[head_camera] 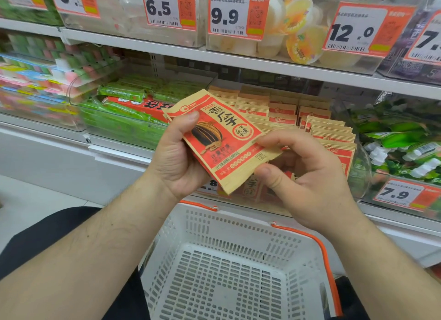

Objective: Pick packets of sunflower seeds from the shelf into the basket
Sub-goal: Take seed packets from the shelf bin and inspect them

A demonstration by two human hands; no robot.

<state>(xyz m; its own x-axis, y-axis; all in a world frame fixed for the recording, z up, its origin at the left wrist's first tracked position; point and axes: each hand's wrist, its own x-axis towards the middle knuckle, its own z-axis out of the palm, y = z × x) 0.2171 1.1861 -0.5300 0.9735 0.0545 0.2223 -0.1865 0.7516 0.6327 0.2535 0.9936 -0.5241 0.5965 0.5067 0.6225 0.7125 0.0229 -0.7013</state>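
A tan and red packet of sunflower seeds [224,140] is held above the white basket [229,233]. My left hand [174,160] grips its left side, thumb on the front. My right hand [303,176] touches the packet's right edge with curled fingertips, thumb just below its lower corner. Behind the hands, a clear shelf bin holds several rows of the same packets [307,119] standing upright. The basket sits below, in front of me, with nothing visible inside it.
The basket has orange handles [324,255]. Green packets [119,119] fill the bin to the left, green and white packets [401,143] the bin to the right. The upper shelf [238,62] carries clear tubs with price tags. Pale floor lies at the left.
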